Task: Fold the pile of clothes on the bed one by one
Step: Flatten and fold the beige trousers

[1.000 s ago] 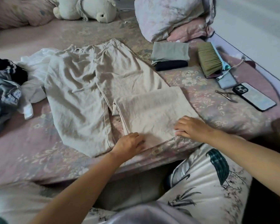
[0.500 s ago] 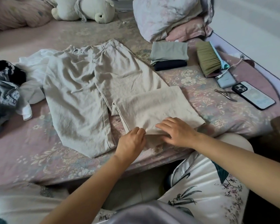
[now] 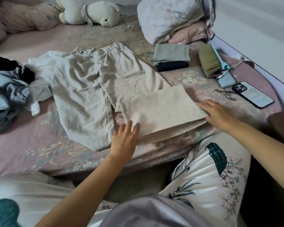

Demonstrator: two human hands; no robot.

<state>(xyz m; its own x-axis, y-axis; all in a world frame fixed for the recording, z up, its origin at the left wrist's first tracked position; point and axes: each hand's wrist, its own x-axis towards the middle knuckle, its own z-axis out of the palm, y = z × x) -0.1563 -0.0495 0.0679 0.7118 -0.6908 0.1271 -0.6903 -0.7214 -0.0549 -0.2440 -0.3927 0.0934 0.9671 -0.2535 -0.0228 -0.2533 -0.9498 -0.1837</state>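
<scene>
Two bare hands rest flat on a pair of beige linen trousers point(image 3: 92, 99) spread on a bed point(image 3: 39, 153) with a pink floral sheet, seen from the head camera looking down. The trousers lie in the middle of the bed, waistband away from the person. One leg runs straight toward the near edge; the other leg is folded back on itself, making a doubled panel at the lower right.

The left hand point(image 3: 123, 141) lies at the near left corner of that doubled panel, fingers straight and slightly spread, fingertips on the cloth, gripping nothing. The right hand point(image 3: 220, 113) lies at the panel's right corner, fingers straight and fanned, palm down, touching the fold's edge and holding nothing.

At the left edge of the bed sits the pile of unfolded clothes point(image 3: 8, 92): grey-blue, black and white garments heaped together, the white one partly under the trousers. Beyond the trousers to the right is a small stack of folded clothes point(image 3: 171, 57), grey on top and navy beneath.

Right of the stack lie a hand brush point(image 3: 209, 62), a power bank point(image 3: 226, 81), nail nippers point(image 3: 225, 94) and a smartphone point(image 3: 252, 96) lying face down. A white plush toy point(image 3: 92, 13) and pillows point(image 3: 170, 15) sit at the far side. The person's printed satin trousers point(image 3: 208, 181) show at the bottom.
</scene>
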